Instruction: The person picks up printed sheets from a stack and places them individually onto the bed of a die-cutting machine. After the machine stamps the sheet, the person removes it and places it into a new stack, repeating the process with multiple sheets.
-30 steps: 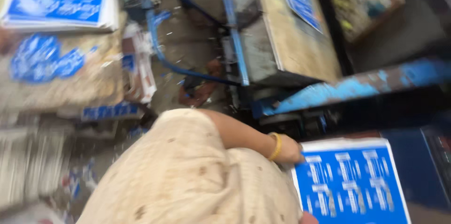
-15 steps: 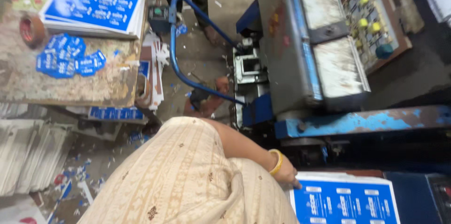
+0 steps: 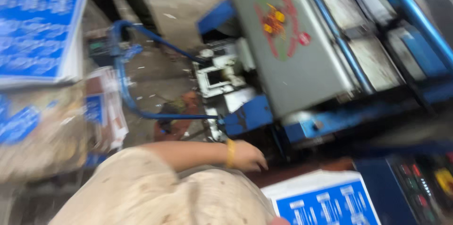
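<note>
One stack of blue printed sheets (image 3: 325, 201) just below-right of the left hand (image 3: 247, 156).

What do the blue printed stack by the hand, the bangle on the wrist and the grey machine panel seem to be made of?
Blue printed stack: likely paper or thin card, with white layered sheet edges. Bangle: yellow and smooth, perhaps metal or plastic; blur leaves it open. Grey machine panel: probably painted sheet metal, flat and rigid with worn paint. The left hand hangs just above the stack.
</note>
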